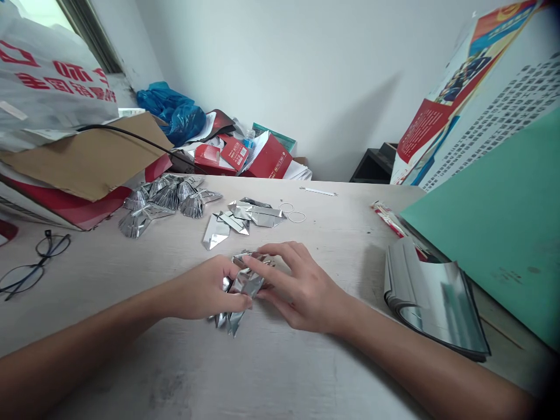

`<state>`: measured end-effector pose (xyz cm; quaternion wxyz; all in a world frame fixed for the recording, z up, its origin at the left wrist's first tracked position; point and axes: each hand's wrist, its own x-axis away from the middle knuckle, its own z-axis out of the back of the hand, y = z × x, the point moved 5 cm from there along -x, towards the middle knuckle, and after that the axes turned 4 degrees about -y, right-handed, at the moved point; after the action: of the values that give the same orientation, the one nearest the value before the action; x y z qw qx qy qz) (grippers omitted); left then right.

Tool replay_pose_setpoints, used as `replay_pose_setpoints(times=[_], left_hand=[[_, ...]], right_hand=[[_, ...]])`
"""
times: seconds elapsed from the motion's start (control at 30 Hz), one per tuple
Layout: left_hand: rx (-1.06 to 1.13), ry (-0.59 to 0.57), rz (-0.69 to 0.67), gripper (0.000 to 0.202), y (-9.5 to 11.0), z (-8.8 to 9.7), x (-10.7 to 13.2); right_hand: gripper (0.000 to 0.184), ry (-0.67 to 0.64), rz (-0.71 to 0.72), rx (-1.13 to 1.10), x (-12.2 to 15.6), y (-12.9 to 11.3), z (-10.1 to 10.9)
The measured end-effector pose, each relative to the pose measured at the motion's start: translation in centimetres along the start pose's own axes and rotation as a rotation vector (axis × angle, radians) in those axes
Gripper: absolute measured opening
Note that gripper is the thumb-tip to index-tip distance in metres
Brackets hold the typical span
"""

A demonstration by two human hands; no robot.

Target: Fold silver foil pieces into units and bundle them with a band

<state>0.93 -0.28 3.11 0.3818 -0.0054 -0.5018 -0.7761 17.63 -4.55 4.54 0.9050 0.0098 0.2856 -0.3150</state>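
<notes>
Near the middle of the table, my left hand (214, 289) is closed around a bundle of folded silver foil paper (247, 283), thumb in front. My right hand (297, 286) grips the bundle's right side, with its fingers over the top and the thumb below. Creased foil points stick out beneath my left hand. Just beyond lie several flat folded foil pieces (262, 214), and two thin white rings (296, 217) rest beside them. Farther left sits a cluster of pleated, fan-shaped foil pieces (168, 195). Part of the held bundle is hidden by my fingers.
A stack of silver foil sheets (431, 297) lies at the right, against a green board (494, 221). Glasses (35, 265) rest at the left edge. A cardboard box (91, 157) and a white plastic bag (52, 81) fill the back left. A thin white strip (319, 191) lies near the far edge.
</notes>
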Motion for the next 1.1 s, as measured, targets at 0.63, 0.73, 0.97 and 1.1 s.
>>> replay_pose_setpoints(times=[0.63, 0.73, 0.97, 1.1], left_hand=[[0.035, -0.019, -0.050, 0.035, 0.1, 0.1, 0.1], [0.045, -0.041, -0.045, 0.034, 0.0, 0.0, 0.1], [0.017, -0.048, -0.009, 0.031, 0.2, -0.3, 0.1], [0.018, -0.059, -0.011, 0.031, 0.3, -0.4, 0.1]], right_hand=[[0.052, 0.039, 0.124, 0.260, 0.4, -0.3, -0.5], [0.053, 0.050, 0.130, 0.252, 0.4, -0.5, -0.5], [0.053, 0.082, 0.136, 0.273, 0.5, -0.8, -0.8], [0.053, 0.087, 0.133, 0.252, 0.5, -0.9, -0.7]])
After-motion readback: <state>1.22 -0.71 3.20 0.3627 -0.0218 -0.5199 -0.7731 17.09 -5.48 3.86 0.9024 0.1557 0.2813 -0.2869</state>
